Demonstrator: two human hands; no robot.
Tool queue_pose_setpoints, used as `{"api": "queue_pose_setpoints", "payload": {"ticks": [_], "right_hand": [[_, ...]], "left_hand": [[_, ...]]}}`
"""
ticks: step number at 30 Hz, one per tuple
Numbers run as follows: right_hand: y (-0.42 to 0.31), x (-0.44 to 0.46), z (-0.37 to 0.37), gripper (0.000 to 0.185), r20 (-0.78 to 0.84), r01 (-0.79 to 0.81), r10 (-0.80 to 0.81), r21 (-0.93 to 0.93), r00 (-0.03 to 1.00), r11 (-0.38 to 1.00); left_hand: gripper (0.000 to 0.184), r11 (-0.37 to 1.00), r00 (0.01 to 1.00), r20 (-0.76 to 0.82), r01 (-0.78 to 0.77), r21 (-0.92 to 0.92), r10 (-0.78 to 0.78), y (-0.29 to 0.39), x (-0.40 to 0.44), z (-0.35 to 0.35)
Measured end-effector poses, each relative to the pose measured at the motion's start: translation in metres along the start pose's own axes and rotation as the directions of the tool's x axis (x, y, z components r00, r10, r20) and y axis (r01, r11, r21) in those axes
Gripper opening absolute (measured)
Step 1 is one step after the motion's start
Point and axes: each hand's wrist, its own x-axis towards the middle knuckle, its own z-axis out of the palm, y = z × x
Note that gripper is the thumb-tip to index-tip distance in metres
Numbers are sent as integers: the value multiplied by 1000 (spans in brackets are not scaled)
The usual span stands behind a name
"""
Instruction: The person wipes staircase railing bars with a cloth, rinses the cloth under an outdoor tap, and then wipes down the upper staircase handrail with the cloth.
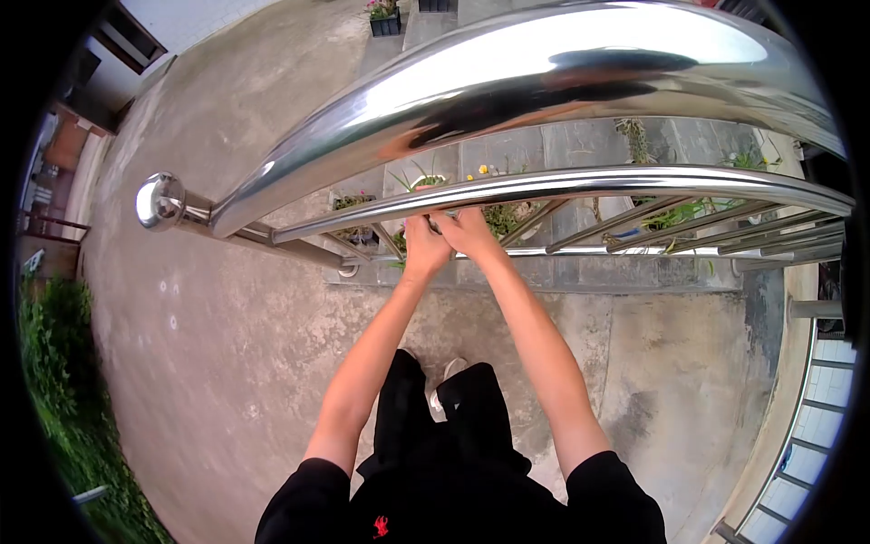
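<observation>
Both my hands meet just below the thin middle rail (pixel 562 184) of a shiny metal railing. My left hand (pixel 424 245) is closed, its fingers curled in towards the other hand. Pressed against it, my right hand (pixel 468 234) is closed too, with the thumb side facing inward. A small dark bit shows between them, but what they grip is hidden by the fingers and the rail. Above them curves the thick polished handrail (pixel 544 86). Slanting metal bars (pixel 535 222) of the railing stand to the right of my hands.
Behind the railing, potted plants (pixel 512 218) stand on grey stone steps (pixel 517 150). A round metal knob (pixel 159 201) caps the railing post at left. Another flower pot (pixel 384 22) sits at the top. Green bushes (pixel 68 381) line the left edge of the concrete ground (pixel 227 363).
</observation>
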Motion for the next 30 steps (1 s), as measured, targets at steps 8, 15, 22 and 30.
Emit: {"api": "queue_pose_setpoints", "payload": {"ticks": [8,15,22,30], "right_hand": [[-2,17,6,17,2,426,-435,200,901,883],[4,32,8,20,-62,485,-482,161,874,859],[-18,23,2,21,-22,371,-371,17,928,928],[-39,28,4,4,-125,437,-444,-77,887,896]], "left_hand": [[15,875,929,-58,-365,-318,367,-41,5,29],[34,790,937,117,-206,-577,330,-48,14,33],[25,874,883,280,-239,-423,377,-34,18,19],[19,823,895,100,-349,-448,434,-16,44,33]]}}
